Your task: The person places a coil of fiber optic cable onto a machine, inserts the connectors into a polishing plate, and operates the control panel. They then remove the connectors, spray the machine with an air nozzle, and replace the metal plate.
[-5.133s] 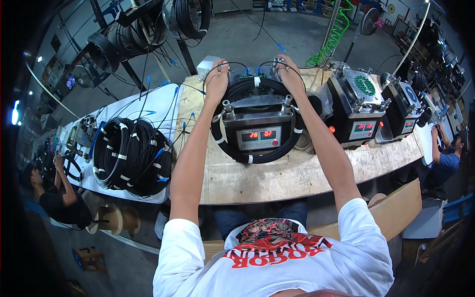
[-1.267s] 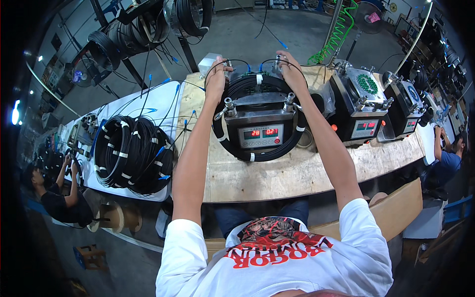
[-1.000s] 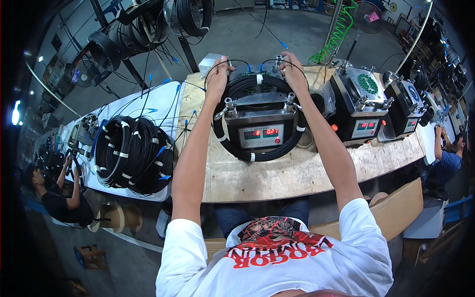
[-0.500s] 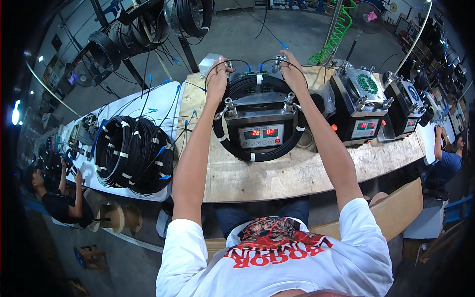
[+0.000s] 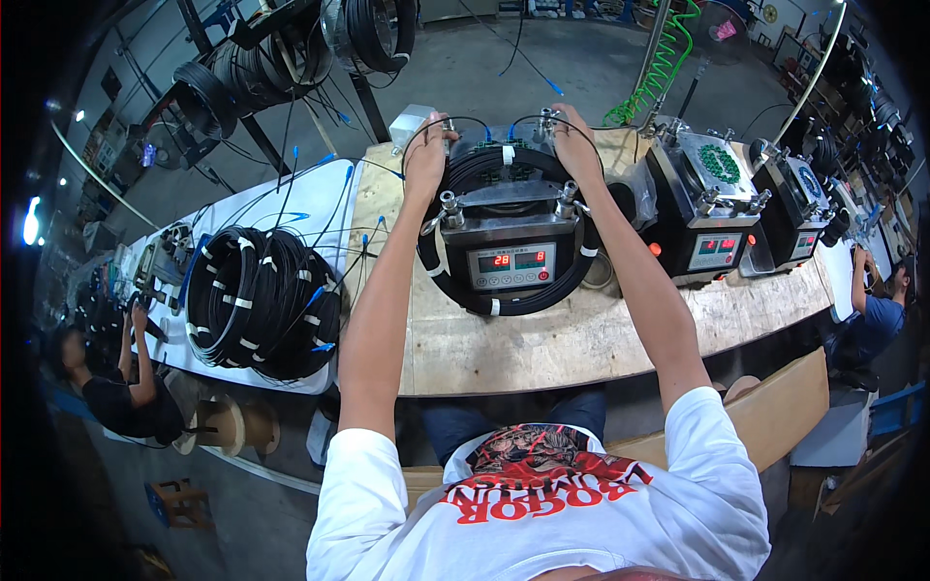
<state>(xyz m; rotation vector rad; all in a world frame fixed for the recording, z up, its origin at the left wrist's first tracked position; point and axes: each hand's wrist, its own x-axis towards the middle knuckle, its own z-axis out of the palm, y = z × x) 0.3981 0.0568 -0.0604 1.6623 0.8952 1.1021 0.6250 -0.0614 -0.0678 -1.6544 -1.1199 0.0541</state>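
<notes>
A metal polishing machine (image 5: pixel 511 266) with a red-digit display stands before me on the wooden table. A coil of black cable (image 5: pixel 567 300), bound with white ties, hangs around its front. Two thin cable ends with blue connectors (image 5: pixel 511 134) run into the green-patterned fixture on its top. My left hand (image 5: pixel 424 160) is closed at the back left metal clamp knob (image 5: pixel 449 124), its fingertips partly hidden. At the back right knob (image 5: pixel 546 123), my right hand (image 5: pixel 577 155) has its fingers around the metal. Two front clamp knobs (image 5: pixel 449 209) stand untouched.
More cable coils (image 5: pixel 257 305) lie on the white table at left. Two similar machines (image 5: pixel 712 208) stand at right. A green coiled air hose (image 5: pixel 659 63) hangs behind. A cable rack (image 5: pixel 262 73) rises at far left. Co-workers (image 5: pixel 131 387) sit at both sides.
The displays on the nearest machine and the one to its right show different digits. My right hand has shifted slightly at its knob. The co-worker at left has moved their arms.
</notes>
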